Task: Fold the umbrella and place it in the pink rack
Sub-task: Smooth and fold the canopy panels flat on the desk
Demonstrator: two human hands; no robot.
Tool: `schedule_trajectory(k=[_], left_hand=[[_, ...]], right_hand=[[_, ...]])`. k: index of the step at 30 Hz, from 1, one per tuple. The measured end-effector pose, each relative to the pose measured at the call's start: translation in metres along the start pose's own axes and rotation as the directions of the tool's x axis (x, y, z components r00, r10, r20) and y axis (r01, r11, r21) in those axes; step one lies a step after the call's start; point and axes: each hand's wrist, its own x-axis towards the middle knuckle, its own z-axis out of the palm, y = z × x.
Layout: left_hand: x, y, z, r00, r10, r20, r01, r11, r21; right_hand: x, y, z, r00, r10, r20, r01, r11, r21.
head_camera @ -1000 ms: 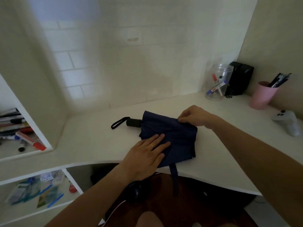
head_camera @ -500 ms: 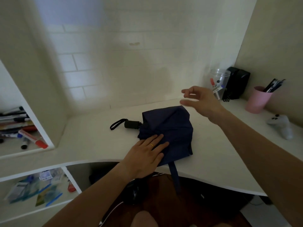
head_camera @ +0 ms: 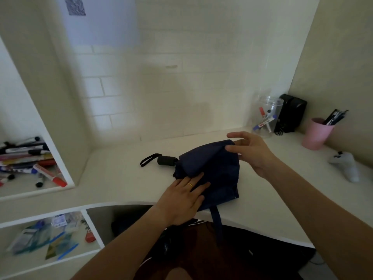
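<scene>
A pale, curved-front desk [head_camera: 125,184] runs across the middle of the frame, bearing a dark blue umbrella [head_camera: 218,174] at centre, its black handle [head_camera: 166,160] and wrist loop [head_camera: 149,159] pointing left and a strap [head_camera: 216,216] hanging over the front edge. At right stand a clear jar of markers [head_camera: 266,118], a black box [head_camera: 291,115], a pink cup of pens [head_camera: 315,133] and a white game controller [head_camera: 346,165]. A left-side shelf [head_camera: 30,189] holds heaped markers [head_camera: 26,158]; a lower-left shelf [head_camera: 66,259] holds blurred packets [head_camera: 40,237].

No lettering can be read (the marker labels blur).
</scene>
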Motion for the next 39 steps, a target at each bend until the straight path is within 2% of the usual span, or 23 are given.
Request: schedule_trajectory(k=[4,6,8,9,11,12,13,15,16,17,18,19,20,23,27,32,35,39], left_hand=[[-0.001,0.001,0.0,1.0,-0.017,-0.02,0.017,0.999,-0.03],[-0.002,0.003,-0.002,0.997,-0.051,-0.051,0.046,0.995,-0.083],[-0.005,0.005,-0.006,0.99,-0.096,-0.103,0.079,0.984,-0.159],[-0.007,0.006,-0.008,0.98,-0.146,-0.131,0.115,0.969,-0.221],[-0.012,0.007,-0.013,0.926,-0.337,-0.168,0.249,0.883,-0.399],[-0.012,0.007,-0.017,0.871,-0.463,-0.166,0.324,0.795,-0.513],[-0.01,0.006,-0.022,0.8,-0.587,-0.122,0.381,0.656,-0.652],[-0.002,0.006,-0.037,0.667,-0.739,0.091,0.363,0.215,-0.907],[0.003,0.005,-0.044,0.632,-0.748,0.205,0.305,-0.004,-0.952],[0.009,0.003,-0.049,0.619,-0.729,0.292,0.265,-0.156,-0.951],[0.013,0.003,-0.054,0.624,-0.703,0.343,0.253,-0.233,-0.939],[0.016,0.003,-0.056,0.634,-0.682,0.364,0.26,-0.255,-0.931],[0.018,0.003,-0.057,0.637,-0.683,0.358,0.276,-0.232,-0.933],[0.013,0.004,-0.052,0.628,-0.724,0.284,0.319,-0.094,-0.943],[0.0,0.007,-0.045,0.629,-0.703,0.332,0.355,-0.12,-0.927],[-0.001,0.009,-0.044,0.703,-0.627,0.336,0.445,0.019,-0.896],[0.001,0.008,-0.044,0.703,-0.641,0.309,0.457,0.075,-0.886],[0.003,0.005,-0.045,0.692,-0.648,0.319,0.47,0.069,-0.88]], right_hand=[[-0.041,0.031,0.007,0.99,-0.125,0.058,0.135,0.966,-0.22],[-0.051,0.056,0.016,0.984,-0.154,0.087,0.175,0.924,-0.339],[-0.055,0.072,0.022,0.976,-0.2,0.084,0.217,0.897,-0.385],[-0.055,0.077,0.024,0.974,-0.216,0.074,0.228,0.898,-0.377],[-0.056,0.084,0.026,0.97,-0.235,0.055,0.239,0.902,-0.359],[-0.056,0.086,0.026,0.971,-0.233,0.047,0.234,0.902,-0.363],[-0.057,0.089,0.026,0.974,-0.222,0.038,0.22,0.903,-0.37],[-0.056,0.094,0.025,0.98,-0.199,0.023,0.193,0.906,-0.376],[-0.055,0.096,0.024,0.981,-0.192,0.02,0.185,0.907,-0.38],[-0.054,0.098,0.024,0.983,-0.184,0.019,0.177,0.906,-0.384],[-0.053,0.098,0.023,0.984,-0.178,0.016,0.171,0.906,-0.387],[-0.052,0.099,0.023,0.986,-0.168,0.011,0.159,0.908,-0.389],[-0.051,0.1,0.023,0.987,-0.159,0.005,0.149,0.91,-0.386],[-0.051,0.103,0.021,0.991,-0.132,-0.013,0.12,0.935,-0.334],[-0.051,0.103,0.015,0.999,-0.038,-0.022,0.035,0.99,-0.14],[-0.052,0.082,0.01,0.989,0.121,0.081,-0.134,0.976,0.172],[-0.052,0.079,0.008,0.986,0.166,0.015,-0.163,0.941,0.296],[-0.059,0.072,0.003,0.974,0.186,-0.132,-0.153,0.961,0.229]])
